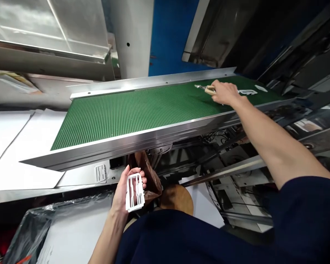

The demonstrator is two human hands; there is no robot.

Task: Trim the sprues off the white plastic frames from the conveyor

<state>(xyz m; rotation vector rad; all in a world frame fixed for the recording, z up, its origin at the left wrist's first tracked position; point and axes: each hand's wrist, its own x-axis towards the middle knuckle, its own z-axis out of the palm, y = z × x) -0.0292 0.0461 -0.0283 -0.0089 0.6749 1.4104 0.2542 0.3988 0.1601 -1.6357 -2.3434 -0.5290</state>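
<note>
My left hand [121, 193], low and in front of the belt's near rail, has its fingers wrapped round a white plastic frame [135, 192] with long slots. Out over the far right part of the green conveyor belt [132, 113], my right hand [224, 92] grips a pair of pliers or nippers [209, 90] with cream-coloured handles; the metal tip points left. Just past that hand, a white slotted plastic piece [247, 92] and a flat white piece [261, 88] lie on the belt. The fingers of my right hand partly hide the handles.
Metal rails [154, 132] border the belt. Below left, a bench with white sheets [24, 146] carries another white frame [100, 173]. A lined box [71, 231] stands at lower left. A round wooden stool [176, 200] is beneath the belt, near a brown plastic bag [150, 179].
</note>
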